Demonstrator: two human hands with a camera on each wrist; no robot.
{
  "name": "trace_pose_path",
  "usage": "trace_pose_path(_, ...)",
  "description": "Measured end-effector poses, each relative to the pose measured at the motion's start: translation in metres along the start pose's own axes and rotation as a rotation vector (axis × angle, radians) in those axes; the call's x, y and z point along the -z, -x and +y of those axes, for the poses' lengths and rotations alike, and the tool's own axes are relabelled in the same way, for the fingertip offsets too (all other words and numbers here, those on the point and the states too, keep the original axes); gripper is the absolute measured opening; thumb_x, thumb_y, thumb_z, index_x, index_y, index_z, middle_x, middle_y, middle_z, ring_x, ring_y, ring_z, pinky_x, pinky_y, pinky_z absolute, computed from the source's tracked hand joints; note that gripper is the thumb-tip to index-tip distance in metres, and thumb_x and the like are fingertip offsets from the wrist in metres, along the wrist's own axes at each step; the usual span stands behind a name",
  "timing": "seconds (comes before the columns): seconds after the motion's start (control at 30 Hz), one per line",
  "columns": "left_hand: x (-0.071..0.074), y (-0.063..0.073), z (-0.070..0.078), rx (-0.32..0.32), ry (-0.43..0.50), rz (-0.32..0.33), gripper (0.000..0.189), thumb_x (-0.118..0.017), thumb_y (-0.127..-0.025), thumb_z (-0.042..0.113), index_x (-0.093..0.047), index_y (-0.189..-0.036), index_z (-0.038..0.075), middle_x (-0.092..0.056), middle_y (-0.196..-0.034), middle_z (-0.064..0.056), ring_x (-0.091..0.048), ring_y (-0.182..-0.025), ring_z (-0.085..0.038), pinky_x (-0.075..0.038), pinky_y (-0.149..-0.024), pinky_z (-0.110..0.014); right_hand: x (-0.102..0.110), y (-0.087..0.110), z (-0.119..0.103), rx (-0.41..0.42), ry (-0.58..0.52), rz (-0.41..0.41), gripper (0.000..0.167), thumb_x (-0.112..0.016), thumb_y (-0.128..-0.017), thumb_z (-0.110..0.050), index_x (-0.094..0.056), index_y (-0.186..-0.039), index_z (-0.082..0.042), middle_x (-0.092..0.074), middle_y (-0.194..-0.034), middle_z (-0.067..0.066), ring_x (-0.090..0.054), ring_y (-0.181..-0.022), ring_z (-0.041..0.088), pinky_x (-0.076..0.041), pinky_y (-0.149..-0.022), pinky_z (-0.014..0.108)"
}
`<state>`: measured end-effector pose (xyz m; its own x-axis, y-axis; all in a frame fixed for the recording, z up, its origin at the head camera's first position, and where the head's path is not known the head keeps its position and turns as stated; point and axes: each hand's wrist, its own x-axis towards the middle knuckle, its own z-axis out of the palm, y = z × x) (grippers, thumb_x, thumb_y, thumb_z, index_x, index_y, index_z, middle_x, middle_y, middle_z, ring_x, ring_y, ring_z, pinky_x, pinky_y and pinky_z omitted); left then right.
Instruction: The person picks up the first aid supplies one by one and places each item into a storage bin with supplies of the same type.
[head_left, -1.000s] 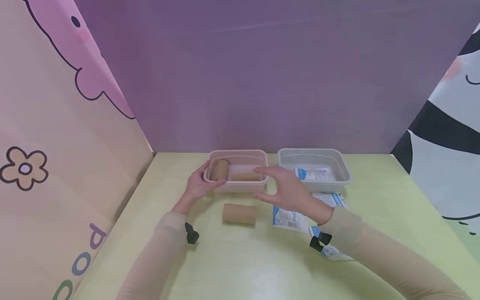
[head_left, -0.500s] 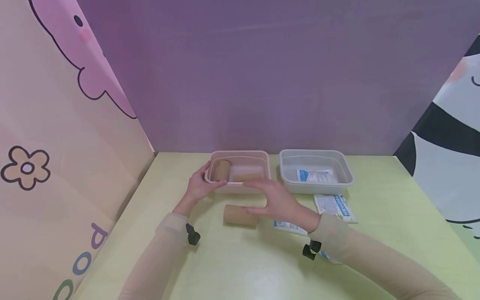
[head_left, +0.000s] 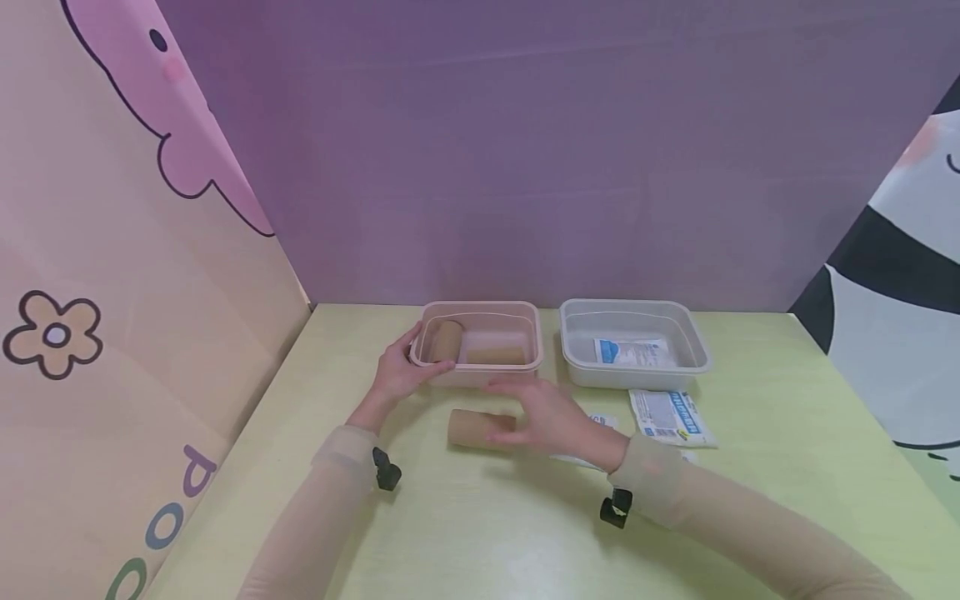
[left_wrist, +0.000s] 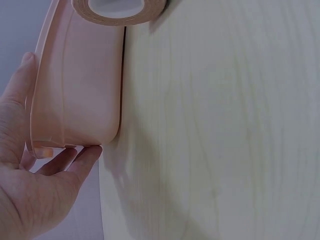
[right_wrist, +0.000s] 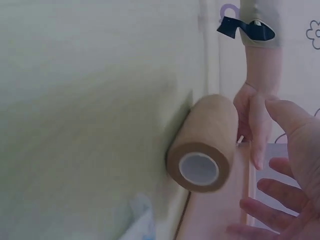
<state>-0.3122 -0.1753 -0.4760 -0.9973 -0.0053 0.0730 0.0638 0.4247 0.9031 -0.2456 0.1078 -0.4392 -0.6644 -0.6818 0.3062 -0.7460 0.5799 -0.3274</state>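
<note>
At the left end of the pink plastic bin (head_left: 487, 377), my left hand (head_left: 397, 371) grips the rim, thumb over the front edge; in the left wrist view its fingers lie against the bin's end wall (left_wrist: 90, 90). Two brown rolls lie inside: one roll (head_left: 447, 340) at the left, another roll (head_left: 497, 356) along the front. In front of the bin, a brown bandage-like roll (head_left: 478, 429) with a white core lies on the table. My right hand (head_left: 553, 423) hovers at its right end, thumb and fingers spread, and the right wrist view shows a gap between hand and roll (right_wrist: 206, 125).
Right of the pink bin stands a white bin (head_left: 637, 377) with a blue-and-white packet (head_left: 633, 352) in it. Another packet (head_left: 673, 418) lies on the table before it. My right arm partly covers more packets. A purple wall (head_left: 555, 167) rises behind both bins.
My right hand has moved left and down, from beside the white bin to the roll on the table. My left hand keeps its grip on the pink bin.
</note>
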Motion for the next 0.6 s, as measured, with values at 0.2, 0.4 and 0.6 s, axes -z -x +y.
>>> trace_pose_path(0.2, -0.001, -0.001, 0.001, 0.002, 0.001, -0.003, 0.108, -0.095, -0.081, 0.034, -0.033, -0.168, 0.013, -0.065, -0.143, -0.028, -0.069, -0.119, -0.034, -0.054, -0.076, -0.022, -0.012, -0.003, -0.003, 0.013, -0.011, -0.03, 0.066, -0.09, -0.084, -0.042, -0.071, -0.138, -0.009, -0.073, -0.139, 0.007, -0.069, -0.131, 0.026, -0.056, -0.111, 0.045)
trace_pose_path(0.4, -0.002, -0.001, 0.0, 0.001, -0.001, -0.007, 0.108, -0.094, -0.081, 0.035, -0.033, -0.168, 0.013, -0.063, -0.146, -0.028, -0.069, -0.119, -0.032, -0.055, -0.076, -0.023, -0.021, -0.006, 0.0, 0.024, 0.004, -0.042, 0.072, -0.091, -0.083, -0.042, -0.068, -0.141, -0.008, -0.07, -0.143, 0.011, -0.067, -0.133, 0.029, -0.056, -0.11, 0.048)
trace_pose_path(0.6, 0.0, -0.001, -0.001, 0.008, 0.0, -0.001, 0.108, -0.094, -0.081, 0.035, -0.034, -0.168, 0.014, -0.064, -0.145, -0.027, -0.069, -0.114, -0.029, -0.054, -0.074, -0.022, -0.025, -0.008, 0.0, 0.016, -0.011, -0.076, 0.077, -0.093, -0.081, -0.04, -0.065, -0.144, -0.005, -0.07, -0.144, 0.011, -0.066, -0.134, 0.03, -0.055, -0.111, 0.048)
